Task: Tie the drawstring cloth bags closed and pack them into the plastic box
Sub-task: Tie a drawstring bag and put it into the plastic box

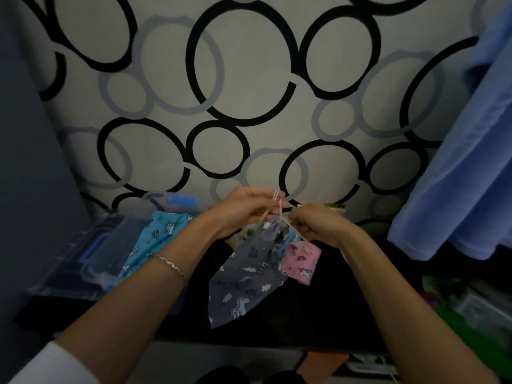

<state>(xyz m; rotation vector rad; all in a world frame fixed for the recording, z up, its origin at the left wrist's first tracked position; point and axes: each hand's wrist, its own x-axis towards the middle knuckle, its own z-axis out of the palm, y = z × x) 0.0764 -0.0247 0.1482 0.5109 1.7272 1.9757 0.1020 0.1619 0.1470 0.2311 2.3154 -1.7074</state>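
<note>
My left hand [243, 210] and right hand [318, 225] each pinch the drawstring [278, 206] of the grey bag [249, 278], which hangs just right of the plastic box [91, 245]. I'd pull both ends evenly, seating the knot against the gathered neck.

A pale wall [249, 65] printed with black and grey rings fills the back. A dark panel [27, 134] stands at left, and blue cloth [457, 189] hangs at right. The light is dim.
</note>
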